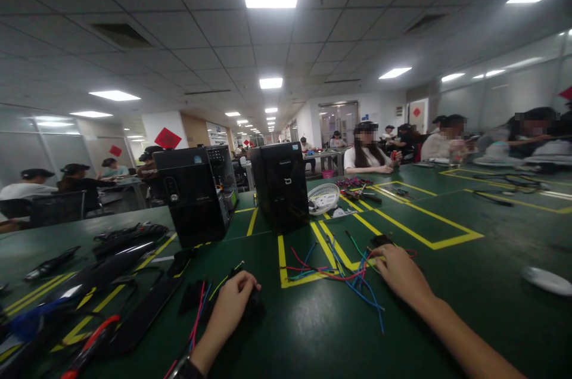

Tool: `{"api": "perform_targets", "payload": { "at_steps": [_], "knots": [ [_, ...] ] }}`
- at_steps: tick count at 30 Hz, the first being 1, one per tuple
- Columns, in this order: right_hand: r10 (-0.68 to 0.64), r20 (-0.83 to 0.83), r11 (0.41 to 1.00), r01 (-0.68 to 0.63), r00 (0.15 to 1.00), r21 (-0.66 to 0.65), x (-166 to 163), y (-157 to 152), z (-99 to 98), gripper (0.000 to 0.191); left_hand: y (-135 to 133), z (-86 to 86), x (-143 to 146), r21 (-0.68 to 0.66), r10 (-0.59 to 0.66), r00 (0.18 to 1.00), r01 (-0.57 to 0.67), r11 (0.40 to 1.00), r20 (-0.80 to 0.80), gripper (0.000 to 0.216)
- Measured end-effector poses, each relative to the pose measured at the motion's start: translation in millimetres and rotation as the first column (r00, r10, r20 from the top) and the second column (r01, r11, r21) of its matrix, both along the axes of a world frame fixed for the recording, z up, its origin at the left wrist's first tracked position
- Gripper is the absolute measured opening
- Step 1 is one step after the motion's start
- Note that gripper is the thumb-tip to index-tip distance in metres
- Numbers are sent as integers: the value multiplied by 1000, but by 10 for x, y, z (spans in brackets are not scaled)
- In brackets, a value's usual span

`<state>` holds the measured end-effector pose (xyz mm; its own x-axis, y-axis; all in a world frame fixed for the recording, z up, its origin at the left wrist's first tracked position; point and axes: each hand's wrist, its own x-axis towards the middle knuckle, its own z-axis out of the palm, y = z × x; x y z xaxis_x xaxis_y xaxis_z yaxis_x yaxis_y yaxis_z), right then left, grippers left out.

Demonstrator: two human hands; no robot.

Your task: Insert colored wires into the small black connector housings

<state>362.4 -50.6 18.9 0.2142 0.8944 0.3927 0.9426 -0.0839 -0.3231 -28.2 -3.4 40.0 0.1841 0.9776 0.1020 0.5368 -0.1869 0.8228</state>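
Okay, so on my right hand (400, 269) the fingers are bunched fairly narrow over the right end of the wires (349, 276), right next to a small black thing (383, 240), and I honestly can't tell whether they've got a grip on anything. My left hand (231, 303) has thumb and index curled in close together over a black part (257, 303), mostly hidden, so no clue if that's held or just covered. There's a yellow-green wire (217, 288) just beside it, plus some red and blue strands (199, 313) lying along the forearm. Progress-wise I'd call it early or midway at best: the main lot of wires is a loose criss-cross over the yellow tape on the tabletop (308, 316), between my hands, nothing bundled or lined up that I can see. The few strands by my left hand do lie apart from it, so maybe a bit of separating is done, with most of the pile left. Further out, the left case (192, 197) has an open side with innards showing, while the right case (280, 188) only shows me closed faces, so can't say if anything's been done in there. Past that there's a white basket (324, 197), another wire heap (354, 182) near some tools, and a co-worker (369, 155) sitting across from me.
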Motion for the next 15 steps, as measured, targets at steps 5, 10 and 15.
{"api": "perform_targets", "payload": {
  "at_steps": [5, 10, 15],
  "knots": [
    [-10, 47, 999, 11, 999, -31, -22, 16, -7, 34, 5, -48, -25, 105, -23, 996, 33, 994, -89, 33],
    [-6, 72, 997, 12, 997, -79, -89, 27, -3, 29, -130, 7, 41, 256, 30, 995, -5, 967, -96, 34],
    [-41, 31, 992, 44, 999, -121, -89, 6, -25, 24, -448, -52, 307, 452, -149, 964, 237, 860, -222, 24]
  ]
}}
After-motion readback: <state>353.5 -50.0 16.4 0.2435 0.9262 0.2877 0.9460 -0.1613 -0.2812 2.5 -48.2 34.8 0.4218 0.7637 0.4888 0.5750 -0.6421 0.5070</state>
